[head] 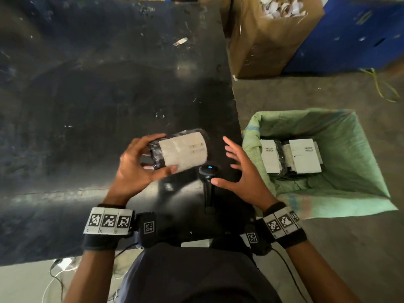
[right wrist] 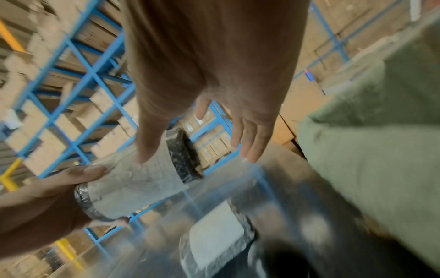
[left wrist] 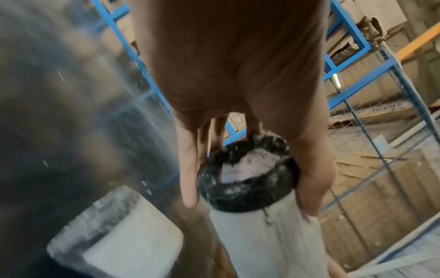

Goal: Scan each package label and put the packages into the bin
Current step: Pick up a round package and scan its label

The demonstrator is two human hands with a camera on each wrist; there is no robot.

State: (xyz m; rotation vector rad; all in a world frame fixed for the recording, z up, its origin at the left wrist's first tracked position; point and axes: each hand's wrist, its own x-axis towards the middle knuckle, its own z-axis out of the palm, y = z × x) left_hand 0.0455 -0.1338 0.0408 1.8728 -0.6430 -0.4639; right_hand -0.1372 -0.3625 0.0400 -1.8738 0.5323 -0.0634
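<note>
Black-wrapped package (head: 179, 150), white label up, sits clamped in the left hand (head: 136, 169) above the scanner (head: 208, 171); right hand (head: 244, 171) beside it, fingers spread, holding nothing.

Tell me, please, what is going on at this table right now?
A person is working through wrapped packages at a dark table. The left hand grips a black-wrapped package, white label up, above a small scanner with a blue light. The right hand hovers open beside the package without touching it. On the floor to the right, a green-lined bin already holds several labelled packages. This one has not gone in yet.
</note>
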